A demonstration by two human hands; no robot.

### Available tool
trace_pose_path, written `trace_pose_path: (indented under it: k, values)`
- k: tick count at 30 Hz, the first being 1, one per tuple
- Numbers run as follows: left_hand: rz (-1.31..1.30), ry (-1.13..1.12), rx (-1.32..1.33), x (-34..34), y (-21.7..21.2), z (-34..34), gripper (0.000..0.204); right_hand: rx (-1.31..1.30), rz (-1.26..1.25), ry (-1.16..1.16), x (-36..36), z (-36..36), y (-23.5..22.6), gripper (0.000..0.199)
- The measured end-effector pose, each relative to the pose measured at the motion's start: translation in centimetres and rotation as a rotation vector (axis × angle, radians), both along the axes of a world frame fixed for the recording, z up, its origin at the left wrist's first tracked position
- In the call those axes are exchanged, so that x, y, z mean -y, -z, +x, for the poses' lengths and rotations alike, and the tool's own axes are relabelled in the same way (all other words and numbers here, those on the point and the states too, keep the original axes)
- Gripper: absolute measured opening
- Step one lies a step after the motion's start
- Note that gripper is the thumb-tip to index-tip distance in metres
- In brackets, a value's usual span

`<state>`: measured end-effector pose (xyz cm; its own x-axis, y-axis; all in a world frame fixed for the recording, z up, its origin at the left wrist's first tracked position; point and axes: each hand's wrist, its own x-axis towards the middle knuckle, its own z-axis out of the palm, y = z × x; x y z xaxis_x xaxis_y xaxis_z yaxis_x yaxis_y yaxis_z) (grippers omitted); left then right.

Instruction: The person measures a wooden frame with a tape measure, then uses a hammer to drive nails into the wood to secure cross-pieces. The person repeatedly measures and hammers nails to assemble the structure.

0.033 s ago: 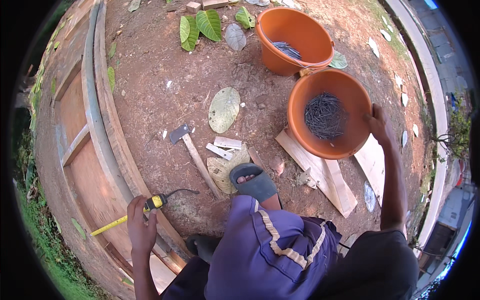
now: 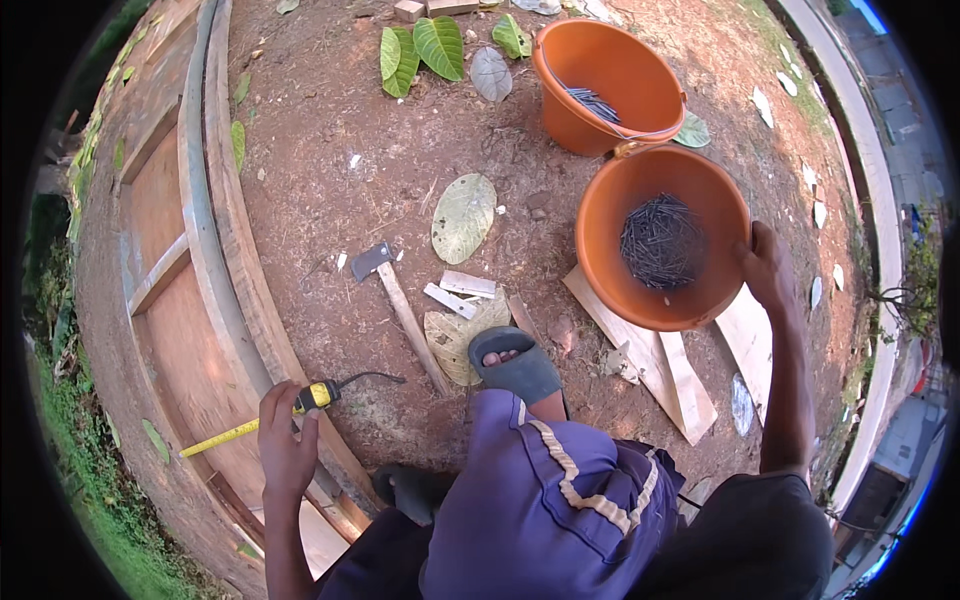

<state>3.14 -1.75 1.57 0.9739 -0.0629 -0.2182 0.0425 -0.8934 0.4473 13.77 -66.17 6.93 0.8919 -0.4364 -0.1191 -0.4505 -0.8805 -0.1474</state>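
Note:
My right hand (image 2: 766, 268) grips the right rim of an orange bucket (image 2: 603, 268). Dark nails (image 2: 658, 240) lie in it, and its opening tips toward me. At the lower left, my left hand (image 2: 287, 437) has its fingers and thumb around the near side of a yellow-and-black tape measure (image 2: 318, 396). The yellow blade (image 2: 222, 438) runs out leftward past that hand, over a wooden frame (image 2: 208, 310). Partly behind the tipped bucket stands a second orange bucket (image 2: 572, 122) with more nails (image 2: 594, 104).
A hammer (image 2: 408, 325) with a wooden handle lies on the dirt, beside small wood offcuts (image 2: 468, 284). Wooden boards (image 2: 640, 365) rest below the tipped bucket. Large leaves (image 2: 464, 218) are scattered about. My sandalled foot (image 2: 515, 362) stands near the middle.
The view has shifted slightly. Against the rear bucket, the gripped bucket has come a little left and toward me, with my right hand still on its rim. My left hand stays at the tape measure.

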Motion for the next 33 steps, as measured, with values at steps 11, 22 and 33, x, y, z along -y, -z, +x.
trace_pose_path:
  k: [11,22,33]
  values:
    - [0.003,0.025,0.049,2.1,-1.7,-0.9,0.044,0.121,0.415,-0.537,-17.1,9.7,-0.6,0.029]
    - [0.165,-0.344,-0.125,-1.9,-4.4,-10.4,0.044,0.214,0.181,-1.095,-24.0,26.2,7.2,0.045]
    - [0.077,-0.315,-0.106,-1.7,-2.3,-8.8,0.057,-0.22,0.105,-1.447,-29.3,23.0,12.4,0.017]
